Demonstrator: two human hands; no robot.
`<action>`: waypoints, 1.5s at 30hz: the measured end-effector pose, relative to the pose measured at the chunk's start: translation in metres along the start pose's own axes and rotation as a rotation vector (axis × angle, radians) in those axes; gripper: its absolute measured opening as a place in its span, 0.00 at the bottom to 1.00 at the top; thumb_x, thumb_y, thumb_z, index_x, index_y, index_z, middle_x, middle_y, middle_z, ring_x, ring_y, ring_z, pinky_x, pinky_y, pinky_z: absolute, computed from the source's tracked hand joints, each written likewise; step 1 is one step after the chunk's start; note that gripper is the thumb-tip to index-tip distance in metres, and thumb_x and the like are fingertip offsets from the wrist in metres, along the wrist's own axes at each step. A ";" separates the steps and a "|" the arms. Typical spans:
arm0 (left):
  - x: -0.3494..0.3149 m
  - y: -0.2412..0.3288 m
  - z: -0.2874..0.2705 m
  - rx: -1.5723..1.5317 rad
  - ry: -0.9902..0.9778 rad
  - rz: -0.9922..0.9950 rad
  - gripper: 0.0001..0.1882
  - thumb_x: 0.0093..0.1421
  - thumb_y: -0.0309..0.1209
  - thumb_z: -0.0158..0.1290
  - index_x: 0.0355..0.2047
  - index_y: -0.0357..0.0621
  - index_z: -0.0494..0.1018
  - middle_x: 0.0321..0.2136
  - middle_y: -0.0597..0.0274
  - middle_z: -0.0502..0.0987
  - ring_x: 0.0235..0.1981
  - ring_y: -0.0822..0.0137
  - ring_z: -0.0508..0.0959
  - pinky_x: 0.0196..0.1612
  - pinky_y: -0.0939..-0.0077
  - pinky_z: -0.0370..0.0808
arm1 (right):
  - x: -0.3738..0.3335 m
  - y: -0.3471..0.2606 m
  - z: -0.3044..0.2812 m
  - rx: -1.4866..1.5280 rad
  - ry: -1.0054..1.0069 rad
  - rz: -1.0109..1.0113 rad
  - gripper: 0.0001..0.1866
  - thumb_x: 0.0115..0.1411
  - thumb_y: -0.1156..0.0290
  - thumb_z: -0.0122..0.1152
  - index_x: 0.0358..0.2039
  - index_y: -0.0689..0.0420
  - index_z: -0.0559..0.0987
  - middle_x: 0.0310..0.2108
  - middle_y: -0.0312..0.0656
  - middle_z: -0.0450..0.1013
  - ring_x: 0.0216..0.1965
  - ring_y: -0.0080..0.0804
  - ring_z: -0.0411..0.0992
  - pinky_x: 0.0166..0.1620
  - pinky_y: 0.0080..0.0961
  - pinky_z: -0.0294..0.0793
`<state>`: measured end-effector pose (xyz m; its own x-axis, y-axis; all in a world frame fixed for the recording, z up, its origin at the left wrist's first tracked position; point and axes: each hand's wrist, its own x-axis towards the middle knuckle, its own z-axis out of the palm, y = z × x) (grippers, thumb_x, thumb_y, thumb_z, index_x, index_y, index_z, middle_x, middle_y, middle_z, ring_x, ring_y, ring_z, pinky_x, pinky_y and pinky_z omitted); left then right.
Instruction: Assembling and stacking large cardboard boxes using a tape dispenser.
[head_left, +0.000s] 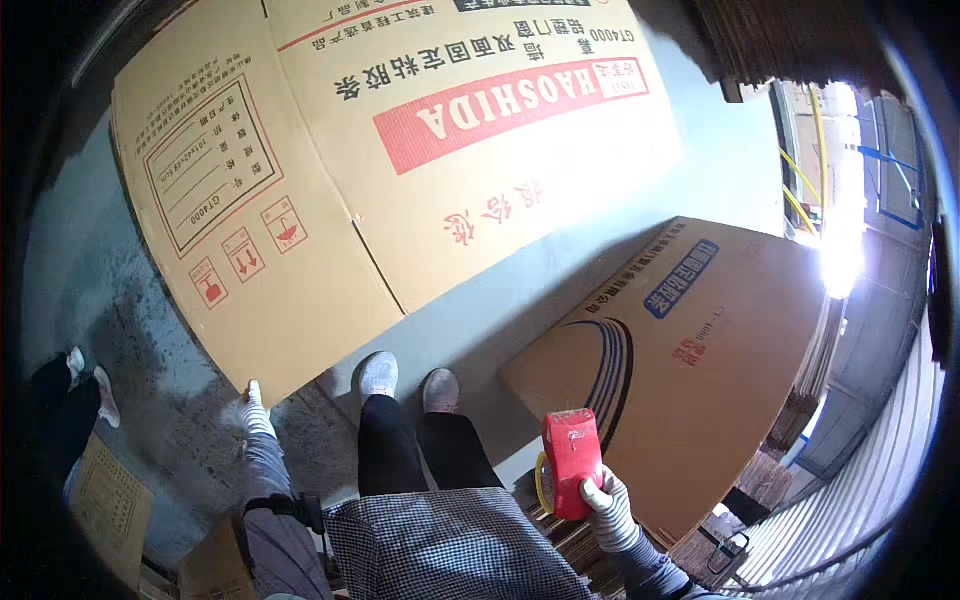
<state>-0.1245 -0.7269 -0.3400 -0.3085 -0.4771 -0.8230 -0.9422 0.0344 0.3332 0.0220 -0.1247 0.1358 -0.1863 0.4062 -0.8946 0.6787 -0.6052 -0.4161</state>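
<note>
My left hand [257, 412], in a striped glove, grips the near lower corner of a large flattened cardboard carton [300, 325]. The carton is tan, with red and black print and a seam running across it. It spreads away from me over much of the upper view. My right hand [611, 508], also gloved, is closed around a red hand-held tool [573, 455] with a yellow loop at its side. I cannot make out the tool's exact kind. Beneath and beyond it lies a stack of flat cardboard sheets [690, 400], its top sheet printed with blue and black curved stripes.
Another person's feet [100, 395] stand at the far left, near a printed cardboard piece [110, 505]. An open cardboard box [217, 562] is at lower left. More stacked cardboard [800, 35] hangs over the top right. A corrugated wall [860, 510] runs along the right.
</note>
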 end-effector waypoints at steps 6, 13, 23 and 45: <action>0.035 0.047 0.017 1.190 0.072 0.415 0.28 0.60 0.50 0.42 0.41 0.35 0.76 0.45 0.39 0.76 0.49 0.44 0.75 0.48 0.57 0.73 | -0.001 0.001 0.021 0.169 -0.021 -0.064 0.26 0.58 0.57 0.64 0.50 0.61 0.72 0.42 0.37 0.75 0.41 0.23 0.74 0.48 0.25 0.73; -0.130 0.062 0.038 1.087 -0.081 0.273 0.25 0.53 0.49 0.56 0.41 0.40 0.78 0.41 0.47 0.80 0.45 0.50 0.78 0.50 0.61 0.73 | -0.003 -0.019 0.039 0.412 -0.045 -0.334 0.27 0.57 0.56 0.65 0.51 0.61 0.72 0.44 0.37 0.75 0.44 0.27 0.74 0.51 0.27 0.71; -0.038 0.264 -0.038 1.033 0.165 0.382 0.28 0.58 0.51 0.48 0.38 0.33 0.78 0.41 0.44 0.80 0.47 0.49 0.78 0.49 0.61 0.72 | -0.024 -0.090 0.090 0.734 -0.210 -0.764 0.26 0.58 0.58 0.64 0.52 0.61 0.72 0.45 0.37 0.75 0.45 0.26 0.73 0.52 0.26 0.71; -0.583 0.250 0.427 1.208 -1.611 0.625 0.12 0.60 0.36 0.57 0.35 0.39 0.79 0.25 0.59 0.80 0.22 0.72 0.78 0.29 0.81 0.76 | -0.062 0.122 0.041 1.728 0.393 -0.871 0.29 0.57 0.49 0.64 0.45 0.64 0.76 0.34 0.44 0.79 0.41 0.35 0.77 0.49 0.31 0.76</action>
<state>-0.2359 -0.0653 0.0262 0.2692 0.7954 -0.5431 -0.0857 0.5814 0.8091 0.0872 -0.2518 0.1338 0.2757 0.8658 -0.4176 -0.8347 0.0002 -0.5507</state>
